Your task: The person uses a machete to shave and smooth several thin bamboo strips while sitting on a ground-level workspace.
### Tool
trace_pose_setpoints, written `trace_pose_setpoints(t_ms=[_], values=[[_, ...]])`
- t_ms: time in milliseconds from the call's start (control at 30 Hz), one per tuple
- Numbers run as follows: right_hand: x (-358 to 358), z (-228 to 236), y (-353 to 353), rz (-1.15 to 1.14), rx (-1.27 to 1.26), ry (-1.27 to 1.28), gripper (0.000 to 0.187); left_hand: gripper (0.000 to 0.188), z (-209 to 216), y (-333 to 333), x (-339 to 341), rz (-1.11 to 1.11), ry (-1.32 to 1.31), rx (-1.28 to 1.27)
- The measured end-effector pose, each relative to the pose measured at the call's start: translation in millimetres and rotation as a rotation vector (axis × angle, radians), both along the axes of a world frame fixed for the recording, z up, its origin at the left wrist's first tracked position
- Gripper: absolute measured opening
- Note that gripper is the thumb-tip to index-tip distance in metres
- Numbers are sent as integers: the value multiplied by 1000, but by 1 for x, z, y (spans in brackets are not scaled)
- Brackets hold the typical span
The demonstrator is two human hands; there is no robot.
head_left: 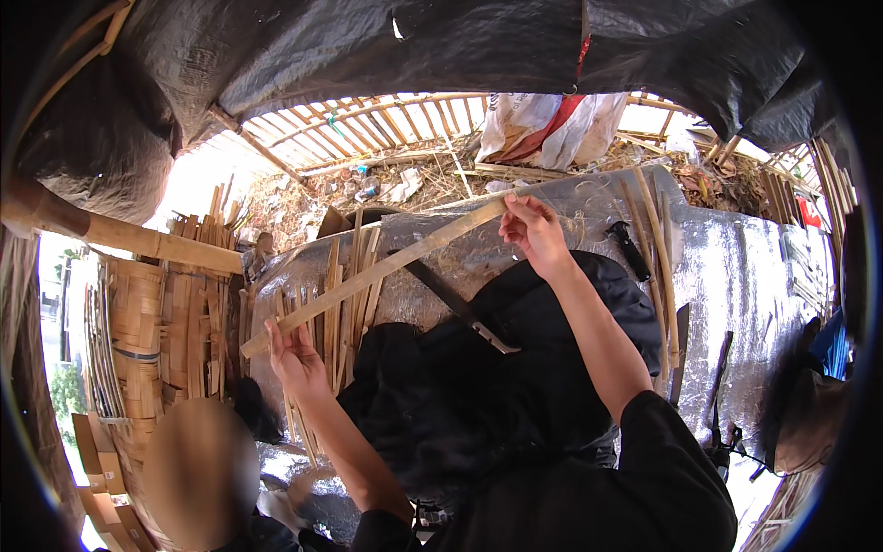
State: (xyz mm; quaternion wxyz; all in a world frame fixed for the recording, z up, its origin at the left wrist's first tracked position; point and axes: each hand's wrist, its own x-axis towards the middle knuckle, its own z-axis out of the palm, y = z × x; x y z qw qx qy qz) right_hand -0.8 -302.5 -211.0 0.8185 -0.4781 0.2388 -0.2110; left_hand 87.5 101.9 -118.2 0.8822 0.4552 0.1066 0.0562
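Note:
A long flat bamboo strip [386, 267] is held up slantwise in front of me, its right end farther away and higher. My left hand [299, 361] pinches it near the lower left end, thumb and fingers closed on it. At the upper right end, my right hand [533, 230] grips the strip between thumb and fingertips. Beneath the strip a long dark blade [451, 299], like a machete, lies across my black-clothed lap. Thin bamboo strips [349, 294] are spread beside my left hand. More strips [655, 267] lie to the right of my knees.
A silver foil mat [736, 267] covers the ground. On it lies a black-handled tool [628, 248]. Woven bamboo [138, 313] and bundled slats stand at left. A person [202, 469] is at lower left, another [809, 414] at right. Black sheeting [441, 51] hangs overhead.

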Motion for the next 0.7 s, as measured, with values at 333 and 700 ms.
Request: trace_pose_setpoints(t_ms=[333,700], values=[[-48,49,17,-249,-1807,271,46,27,-39,-41,27,-115,127,-49],[-281,-27,-91,-132,-1196,1032,17,41,-44,-89,18,-492,88,647]])
